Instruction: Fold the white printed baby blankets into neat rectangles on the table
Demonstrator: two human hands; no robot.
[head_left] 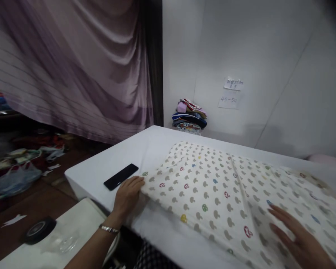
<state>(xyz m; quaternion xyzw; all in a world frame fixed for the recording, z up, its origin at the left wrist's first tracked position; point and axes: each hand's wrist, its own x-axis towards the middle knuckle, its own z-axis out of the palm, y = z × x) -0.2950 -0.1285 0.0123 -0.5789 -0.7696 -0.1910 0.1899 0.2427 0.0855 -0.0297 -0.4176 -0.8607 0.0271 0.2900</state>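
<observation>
A white cloth (197,186) printed with grey, red, green, blue and yellow mushrooms lies spread over a white table, its near edge along the table's front. At its near left corner, my left hand (130,190) is closed, fingers bent over the corner and the thumb side hidden below. A bracelet circles that wrist. My right hand (298,239) rests low over the right part of the cloth with fingers apart, slightly blurred. Just beyond the left hand, a black phone (121,176) lies on the bare tabletop (100,164).
Folded clothes (189,116) are stacked at the table's far edge, against a white wall (257,56) with paper notes (228,100). A mauve curtain (108,67) hangs at left. Lower left, a white surface (80,220) holds a black round object (40,229). Plastic bags (19,181) lie on the floor.
</observation>
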